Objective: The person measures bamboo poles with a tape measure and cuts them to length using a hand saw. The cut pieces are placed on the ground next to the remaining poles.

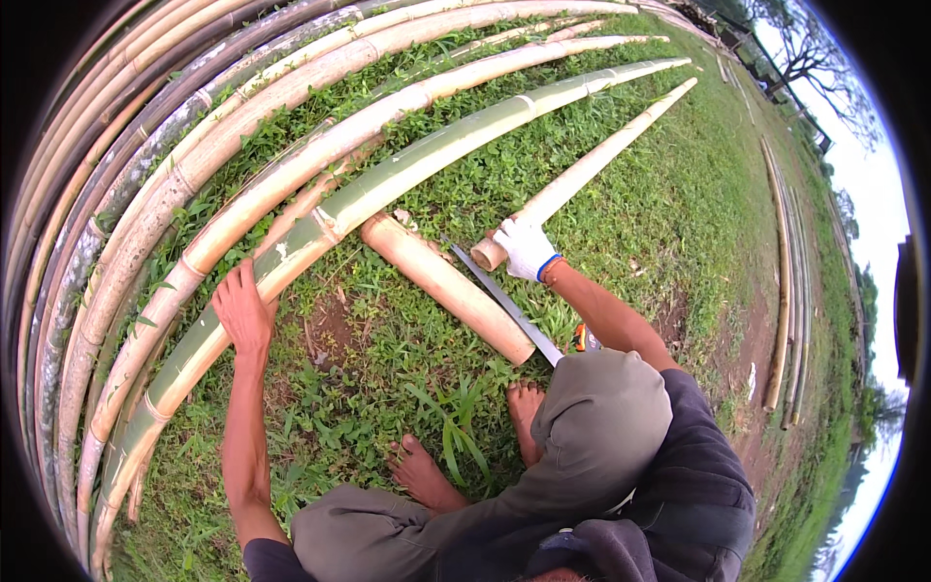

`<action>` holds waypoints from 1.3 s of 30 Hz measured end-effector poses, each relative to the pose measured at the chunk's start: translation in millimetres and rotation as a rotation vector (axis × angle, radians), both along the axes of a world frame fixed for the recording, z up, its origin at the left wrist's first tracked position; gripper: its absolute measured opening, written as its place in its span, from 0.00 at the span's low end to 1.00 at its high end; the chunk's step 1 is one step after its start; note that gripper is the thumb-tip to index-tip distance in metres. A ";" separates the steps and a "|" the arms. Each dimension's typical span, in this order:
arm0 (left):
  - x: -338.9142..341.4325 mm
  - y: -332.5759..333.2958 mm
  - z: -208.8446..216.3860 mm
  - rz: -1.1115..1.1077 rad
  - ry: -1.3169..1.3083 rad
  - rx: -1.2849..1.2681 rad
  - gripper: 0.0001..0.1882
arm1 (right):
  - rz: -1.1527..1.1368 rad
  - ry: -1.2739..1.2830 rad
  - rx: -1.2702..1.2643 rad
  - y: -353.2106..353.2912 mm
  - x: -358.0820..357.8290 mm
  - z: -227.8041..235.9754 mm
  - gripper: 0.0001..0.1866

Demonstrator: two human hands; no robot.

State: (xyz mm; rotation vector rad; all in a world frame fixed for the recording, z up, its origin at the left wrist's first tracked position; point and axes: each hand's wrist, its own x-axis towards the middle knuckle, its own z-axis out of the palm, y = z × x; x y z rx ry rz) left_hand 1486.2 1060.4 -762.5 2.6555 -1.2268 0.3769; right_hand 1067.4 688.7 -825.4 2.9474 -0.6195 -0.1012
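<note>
My bare left hand grips the near part of a thick green bamboo pole, with fingers over its top and the thumb on its right side. In a white glove with a blue cuff, my right hand is closed over a pale bamboo pole close to its cut end. Between the hands, a short, thick bamboo piece lies on the grass, its far end by the green pole. Along its right side lies a long grey metal blade; its near end is hidden by my knee.
Several long bamboo poles lie side by side on the left. An orange and black tool lies partly hidden beside my right knee. My bare feet rest on the grass. More poles lie farther off to the right.
</note>
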 end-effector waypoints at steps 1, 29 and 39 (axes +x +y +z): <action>-14.7 8.3 -5.2 -0.010 -0.068 -0.042 0.48 | -0.003 -0.047 -0.041 4.9 4.0 -0.3 0.33; -87.1 55.5 11.4 -0.289 0.352 0.143 0.57 | -0.528 -0.470 0.010 94.3 -178.7 34.1 0.32; -76.9 48.6 11.3 -0.191 0.511 0.187 0.48 | -0.935 -0.996 0.247 38.3 -220.7 -43.0 0.38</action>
